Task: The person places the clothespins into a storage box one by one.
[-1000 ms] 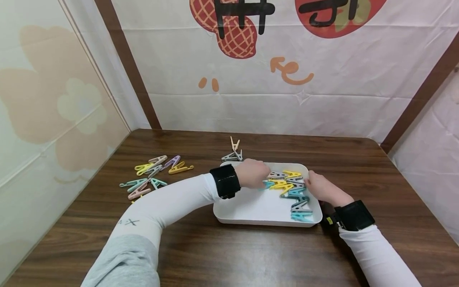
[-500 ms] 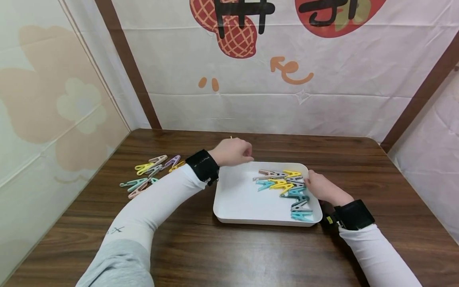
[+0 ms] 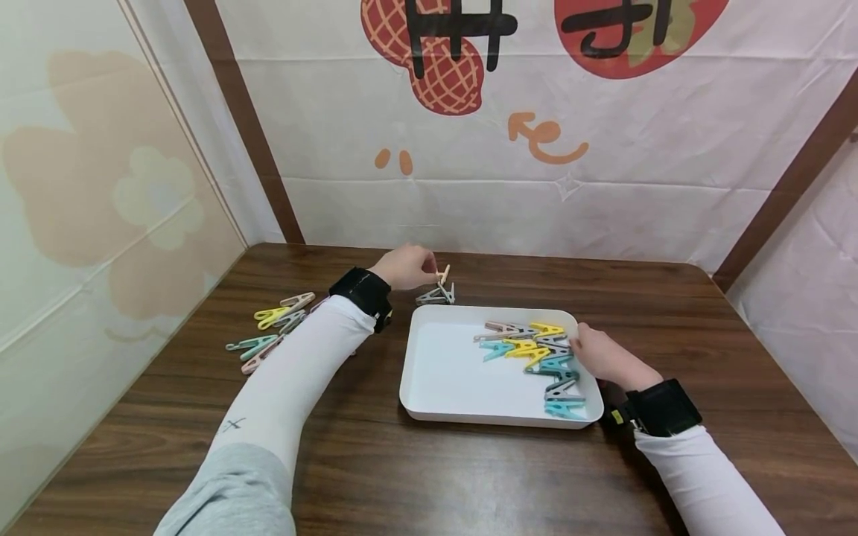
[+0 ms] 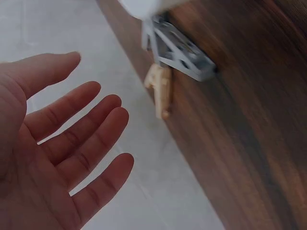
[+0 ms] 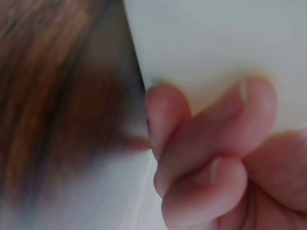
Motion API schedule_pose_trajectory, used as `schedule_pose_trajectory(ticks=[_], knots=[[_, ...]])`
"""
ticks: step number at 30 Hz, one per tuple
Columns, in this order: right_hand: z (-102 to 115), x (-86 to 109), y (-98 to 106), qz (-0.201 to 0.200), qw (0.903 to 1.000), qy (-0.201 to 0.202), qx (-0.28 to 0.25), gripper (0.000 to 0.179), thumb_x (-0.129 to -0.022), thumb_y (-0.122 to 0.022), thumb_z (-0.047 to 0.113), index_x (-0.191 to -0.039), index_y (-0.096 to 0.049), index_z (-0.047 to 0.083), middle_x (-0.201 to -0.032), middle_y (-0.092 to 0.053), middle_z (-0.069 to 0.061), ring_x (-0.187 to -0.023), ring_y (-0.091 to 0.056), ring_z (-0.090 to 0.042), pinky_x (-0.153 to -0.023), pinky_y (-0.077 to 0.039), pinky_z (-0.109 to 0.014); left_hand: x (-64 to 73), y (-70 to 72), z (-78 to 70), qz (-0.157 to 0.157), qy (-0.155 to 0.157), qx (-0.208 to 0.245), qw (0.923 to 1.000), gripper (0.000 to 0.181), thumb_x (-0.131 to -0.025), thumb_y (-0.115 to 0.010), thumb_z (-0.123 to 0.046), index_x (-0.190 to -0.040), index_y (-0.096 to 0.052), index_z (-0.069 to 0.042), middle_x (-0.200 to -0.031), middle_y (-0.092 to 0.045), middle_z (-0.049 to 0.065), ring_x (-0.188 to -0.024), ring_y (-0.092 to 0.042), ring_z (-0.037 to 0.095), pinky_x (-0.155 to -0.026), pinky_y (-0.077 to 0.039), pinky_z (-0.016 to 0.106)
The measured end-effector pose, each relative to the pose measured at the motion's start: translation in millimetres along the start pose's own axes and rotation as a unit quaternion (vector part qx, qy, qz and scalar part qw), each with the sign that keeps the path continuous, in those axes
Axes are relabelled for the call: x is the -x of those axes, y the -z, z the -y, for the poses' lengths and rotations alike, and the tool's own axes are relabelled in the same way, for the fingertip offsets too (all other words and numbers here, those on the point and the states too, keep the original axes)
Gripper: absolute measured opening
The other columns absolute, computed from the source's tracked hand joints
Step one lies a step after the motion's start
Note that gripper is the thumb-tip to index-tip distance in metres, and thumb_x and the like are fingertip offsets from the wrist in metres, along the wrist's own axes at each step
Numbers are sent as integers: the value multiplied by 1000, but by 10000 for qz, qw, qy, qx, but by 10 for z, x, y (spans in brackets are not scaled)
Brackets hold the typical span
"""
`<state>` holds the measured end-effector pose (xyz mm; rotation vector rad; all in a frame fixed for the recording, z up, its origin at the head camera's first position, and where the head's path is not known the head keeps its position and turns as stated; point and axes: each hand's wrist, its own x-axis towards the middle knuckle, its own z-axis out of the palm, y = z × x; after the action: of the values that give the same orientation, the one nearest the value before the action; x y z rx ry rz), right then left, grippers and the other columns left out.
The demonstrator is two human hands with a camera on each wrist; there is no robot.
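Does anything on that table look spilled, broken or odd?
Nothing plainly looks spilled or broken. Only the clothespins seem a bit lopsided: they crowd toward the right of the white tray, leaving its left part bare.

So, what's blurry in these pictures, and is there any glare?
Head view: mostly crisp, pale sheen on the dark brown wooden table in front of the white rectangular tray; left wrist view: bare left hand fairly clear, grey plastic clothespin and beige plastic clothespin softer; right wrist view: hazy, bare right hand blurred, table smeared.
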<state>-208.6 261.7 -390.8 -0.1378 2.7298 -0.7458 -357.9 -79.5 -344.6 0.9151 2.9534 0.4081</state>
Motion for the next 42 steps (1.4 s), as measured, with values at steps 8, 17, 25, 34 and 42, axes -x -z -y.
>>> schedule_pose_trajectory(ticks=[8, 17, 25, 34, 42], knots=[[13, -4, 6, 26, 10000, -30, -12, 41, -105, -33, 12, -132, -27, -17, -96, -51, -23, -55, -51, -22, -47, -45, -33, -204, -244, 109, 746, 605, -397, 9946, 39, -80, -75, -39, -107, -66, -12, -100, -65, 1, -90, -60, 19, -78, -47, 38], [17, -15, 45, 60, 9999, -64, 88, 42, -105, -35, 14, -132, -27, -18, -100, -51, -25, -63, -52, -23, -49, -46, -34, -320, -248, -15, 1224, 818, -1036, 9837, 57, -71, -79, -45, -115, -65, -12, -102, -66, 1, -89, -60, 18, -76, -49, 36], [-26, -44, 32, 82, 9999, -71, -13, 46, -105, -33, 14, -137, -22, -17, -107, -50, -27, -66, -53, -24, -50, -46, -35, -377, -347, -20, 1156, 853, -1346, 9804, 31, -78, -77, -40, -91, -70, -14, -87, -67, -2, -78, -61, 15, -72, -49, 34], [-13, -34, 23, 69, 10000, -52, 0, 43, -105, -33, 14, -134, -25, -17, -103, -51, -26, -66, -53, -24, -49, -45, -35, -394, -416, -37, 817, 719, -1362, 9847, 26, -80, -79, -32, -69, -61, -15, -77, -65, -2, -75, -60, 15, -71, -50, 35], [-16, -37, 7, 82, 9999, -108, -14, 43, -105, -33, 14, -135, -25, -17, -102, -51, -25, -64, -53, -24, -49, -46, -34, -356, -367, -4, 823, 746, -1309, 9852, 22, -82, -76, -32, -83, -66, -12, -80, -65, -1, -77, -61, 16, -71, -50, 37]])
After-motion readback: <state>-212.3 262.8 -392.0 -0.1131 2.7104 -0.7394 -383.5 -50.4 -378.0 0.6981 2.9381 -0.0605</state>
